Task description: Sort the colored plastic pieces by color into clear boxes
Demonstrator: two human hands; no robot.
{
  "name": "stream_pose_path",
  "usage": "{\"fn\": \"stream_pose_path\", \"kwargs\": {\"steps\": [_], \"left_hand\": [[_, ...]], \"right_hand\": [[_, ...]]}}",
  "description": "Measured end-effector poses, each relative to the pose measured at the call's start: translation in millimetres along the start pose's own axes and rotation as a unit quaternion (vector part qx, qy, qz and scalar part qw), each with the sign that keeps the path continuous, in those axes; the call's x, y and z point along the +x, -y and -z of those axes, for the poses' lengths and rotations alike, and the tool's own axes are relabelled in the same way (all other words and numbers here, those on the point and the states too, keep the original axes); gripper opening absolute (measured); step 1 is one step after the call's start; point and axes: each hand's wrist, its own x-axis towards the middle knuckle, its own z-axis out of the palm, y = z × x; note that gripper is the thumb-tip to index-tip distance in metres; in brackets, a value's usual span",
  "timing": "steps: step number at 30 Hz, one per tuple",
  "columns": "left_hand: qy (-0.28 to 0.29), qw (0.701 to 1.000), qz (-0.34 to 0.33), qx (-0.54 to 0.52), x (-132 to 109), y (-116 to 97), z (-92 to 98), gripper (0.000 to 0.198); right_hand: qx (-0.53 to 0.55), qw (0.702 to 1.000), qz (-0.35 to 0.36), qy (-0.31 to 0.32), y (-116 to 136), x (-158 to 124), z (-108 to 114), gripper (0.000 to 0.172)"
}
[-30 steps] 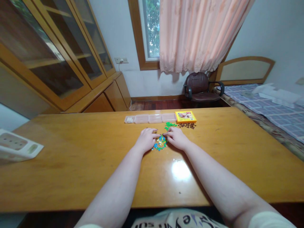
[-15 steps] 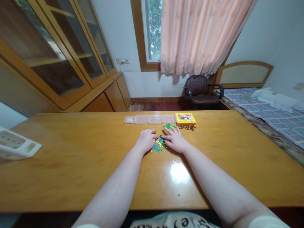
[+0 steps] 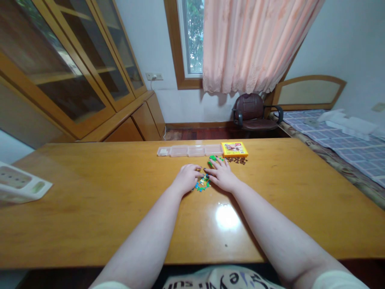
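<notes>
A mixed pile of small blue, yellow, white and green pieces point(image 3: 202, 184), like tiny building bricks, lies on the wooden table between my hands. My left hand point(image 3: 187, 178) rests at the pile's left edge, its fingers apart and bent toward the pieces. On the other side my right hand point(image 3: 224, 176) is spread out, thumb side at the pile. Its fingertips reach over a group of green pieces point(image 3: 213, 158). Brown pieces point(image 3: 237, 160) lie just beyond it to the right. Fingers partly cover the mixed pile; I see nothing gripped in either hand.
A clear tray with compartments point(image 3: 179, 151) stands behind the pieces, beside a yellow box point(image 3: 235, 149). At the far left of the table point(image 3: 90, 208) is a white slotted object point(image 3: 22, 182). Beyond the table are a chair point(image 3: 251, 112) and a bed point(image 3: 337, 136).
My left hand has shifted slightly right, over the pile, covering more of its left side. The fingers of my right hand have moved slightly among the pieces.
</notes>
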Motion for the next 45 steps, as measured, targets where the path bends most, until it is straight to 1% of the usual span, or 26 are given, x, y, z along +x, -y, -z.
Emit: {"fn": "stream_pose_path", "kwargs": {"steps": [3,7,10,12,15,20,23,27,30,34,37,40,43,45], "left_hand": [[0.001,0.999,0.031,0.016,1,2,1.6,0.030],[-0.021,0.997,0.070,0.026,1,2,3.1,0.031],[-0.013,0.999,0.044,0.016,0,0,3.6,0.033],[0.006,1.000,0.021,0.015,0,-1,4.2,0.033],[0.016,0.999,0.027,0.022,0,-1,5.3,0.029],[-0.007,0.998,0.056,0.025,1,0,5.0,0.030],[-0.025,0.998,0.062,0.016,1,-2,3.8,0.032],[-0.031,0.997,0.064,-0.001,1,-3,2.7,0.030],[-0.022,0.998,0.048,-0.017,1,-3,1.1,0.029],[-0.012,1.000,0.003,-0.028,0,-3,-1.3,0.030],[-0.003,0.999,-0.011,-0.030,-1,-4,-1.0,0.029],[0.008,0.999,-0.022,-0.029,-2,-6,-0.6,0.032],[0.021,0.999,-0.024,-0.021,-2,-6,-1.2,0.036],[0.022,1.000,-0.018,-0.013,-2,-5,-1.3,0.034]], "right_hand": [[0.013,0.999,-0.008,-0.028,-3,1,-1,0.040],[0.058,0.996,0.025,-0.062,-5,1,-1,0.029],[0.081,0.993,0.047,-0.072,-6,0,-1,0.028],[0.088,0.992,0.053,-0.073,-7,0,-2,0.028],[0.089,0.992,0.058,-0.075,-8,1,-1,0.026],[0.103,0.989,0.077,-0.076,-6,0,3,0.026],[0.096,0.991,0.083,-0.052,-4,-1,3,0.028],[0.080,0.995,0.062,-0.027,-2,-2,2,0.029],[0.072,0.996,0.036,-0.030,-3,0,0,0.030],[0.082,0.994,0.013,-0.070,-9,3,-3,0.030],[0.116,0.986,0.040,-0.111,-16,6,-5,0.027],[0.142,0.977,0.076,-0.140,-19,6,-4,0.025],[0.149,0.974,0.101,-0.137,-18,5,-2,0.024],[0.145,0.975,0.110,-0.131,-17,4,-1,0.027]]}}
